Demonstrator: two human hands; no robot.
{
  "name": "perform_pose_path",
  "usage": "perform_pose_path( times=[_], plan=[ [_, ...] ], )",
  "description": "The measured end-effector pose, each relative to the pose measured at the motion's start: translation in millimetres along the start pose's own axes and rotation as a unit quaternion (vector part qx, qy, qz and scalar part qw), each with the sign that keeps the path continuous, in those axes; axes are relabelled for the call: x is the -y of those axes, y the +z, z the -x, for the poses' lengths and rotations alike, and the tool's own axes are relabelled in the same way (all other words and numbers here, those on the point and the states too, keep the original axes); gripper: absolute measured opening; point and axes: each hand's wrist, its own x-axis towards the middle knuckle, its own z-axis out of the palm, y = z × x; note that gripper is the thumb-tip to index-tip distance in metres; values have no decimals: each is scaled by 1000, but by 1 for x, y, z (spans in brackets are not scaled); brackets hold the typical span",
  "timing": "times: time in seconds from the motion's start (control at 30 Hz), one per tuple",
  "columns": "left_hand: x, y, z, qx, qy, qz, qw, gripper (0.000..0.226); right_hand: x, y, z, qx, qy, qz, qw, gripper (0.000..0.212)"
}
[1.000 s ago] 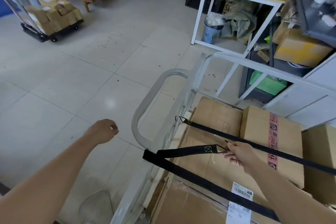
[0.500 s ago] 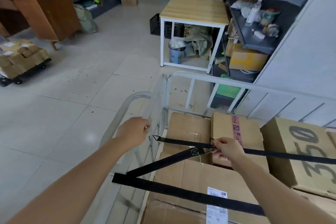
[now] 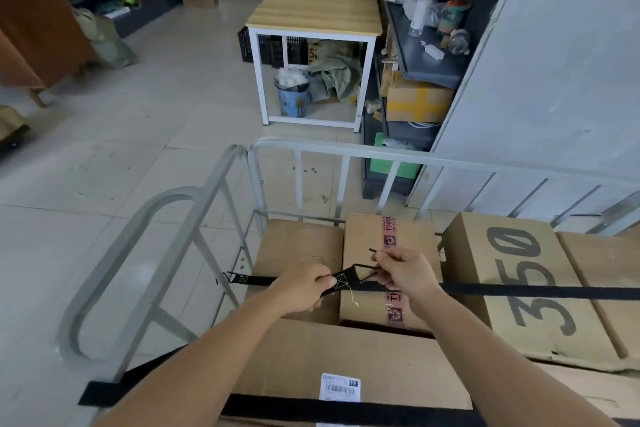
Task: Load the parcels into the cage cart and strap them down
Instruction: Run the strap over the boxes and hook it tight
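Note:
Several cardboard parcels fill the grey metal cage cart (image 3: 346, 149); one is marked 350 (image 3: 519, 284), another bears pink tape (image 3: 391, 239). A black strap (image 3: 536, 290) runs across them from the right, its hooked end (image 3: 239, 278) at the cart's left rail. A second black strap (image 3: 277, 409) crosses the front parcel with the white label (image 3: 341, 386). My left hand (image 3: 304, 286) grips the loose strap end with its stitched loop (image 3: 341, 282). My right hand (image 3: 405, 270) pinches the thin metal hook (image 3: 363, 267) on that loop, above the parcels.
A wooden-topped table (image 3: 313, 9) with white legs stands beyond the cart, a blue bin (image 3: 292, 94) beneath it. Dark shelving (image 3: 426, 55) with boxes and bottles lines the grey wall on the right. The cart's curved push handle (image 3: 145, 229) sticks out left over the tiled floor.
My left hand has come across from the cart's left rail and taken hold of the strap end beside my right hand. The view has tilted up toward the table.

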Motion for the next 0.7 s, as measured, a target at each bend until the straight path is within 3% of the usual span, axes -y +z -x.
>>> perform_pose_path(
  times=[0.1,0.17,0.27,0.57,0.7],
  plan=[
    [-17,9,-19,-65,-10,54,996,34,0,-8,-13,-19,39,-136,990,19],
    [-29,16,-35,-117,-20,104,987,31,0,-6,-20,8,70,-252,965,27],
    [-50,23,-62,-172,-30,145,974,30,-4,-1,-34,61,90,-316,942,24],
    [-90,23,-138,-207,0,77,975,32,2,-25,-118,-20,82,-287,954,12],
    [-73,11,-167,-112,-20,70,991,25,1,-40,-164,-59,106,-266,956,16]
  ],
)
